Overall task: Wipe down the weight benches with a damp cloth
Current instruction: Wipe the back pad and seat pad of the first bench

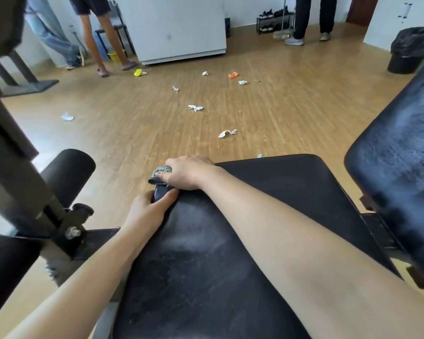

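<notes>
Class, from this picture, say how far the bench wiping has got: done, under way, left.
Done: perhaps a darker patch on the black padded seat. Under way: the right hand holds a grey cloth at its far corner, the left hand gripping the edge. Left: whitish dust on the seat and the black backrest pad.

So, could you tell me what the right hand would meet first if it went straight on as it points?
The right hand, holding the grey cloth, points off the corner of the seat pad. Beyond, the way looks free over wooden floor; the foam roller seems beside that line, but depth is unclear.
</notes>
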